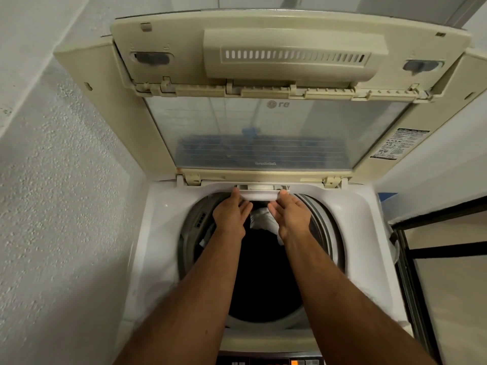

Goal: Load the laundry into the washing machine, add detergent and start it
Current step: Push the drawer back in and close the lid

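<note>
Top-loading washing machine point(163, 233) with lid point(253, 133) propped fully up. Laundry point(263, 219), dark with some white cloth, already down in the drum point(316, 222). Left hand point(232, 212) and right hand point(290, 213) both pinching the small white detergent drawer point(259, 196) at the back rim, one at each end.

Likely light, rigid plastic, smooth and perhaps slick with residue; best held by its two ends and slid straight, not twisted. Clothes soft and limp, probably easy to push down.

Tight corner: rough white wall point(52, 180) close on the left, dark-framed door point(434, 246) just beside the right. Control panel point(271, 360) at the near edge.
</note>
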